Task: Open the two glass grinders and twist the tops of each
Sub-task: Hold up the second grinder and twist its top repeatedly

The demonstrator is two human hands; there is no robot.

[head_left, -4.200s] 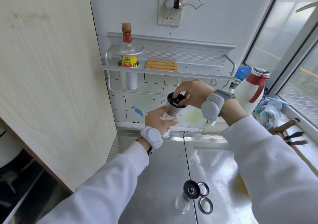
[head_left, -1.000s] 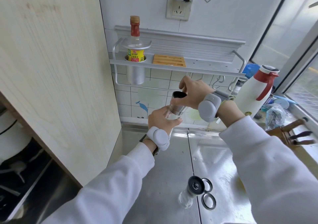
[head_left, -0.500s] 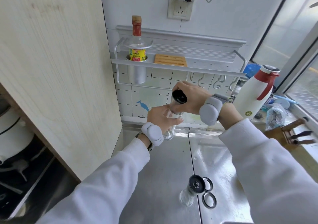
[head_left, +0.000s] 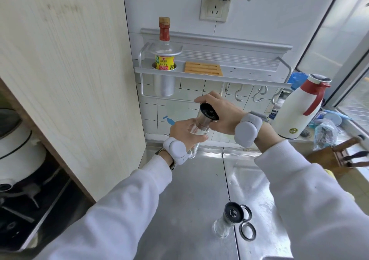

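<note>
A glass grinder (head_left: pixel 204 120) with a steel collar and black top is held tilted in the air above the steel counter (head_left: pixel 189 189). My left hand (head_left: pixel 184 132) grips its clear glass body from below. My right hand (head_left: pixel 221 113) grips its black top, fingers curled round it. A second glass grinder (head_left: pixel 226 222) with a black top stands upright near the counter's front. Beside it lie two ring-shaped caps (head_left: pixel 247 230).
A wall shelf (head_left: pixel 211 74) above holds a sauce bottle (head_left: pixel 164 46) and a wooden block (head_left: pixel 202 69). A white and red thermos jug (head_left: pixel 298 108) stands at the right, with a wooden knife block (head_left: pixel 339 159) nearer. A wooden panel (head_left: pixel 65 76) walls the left side.
My right hand has turned on the grinder's top, so the black cap shows more. Both hands stay on the grinder at about the same height.
</note>
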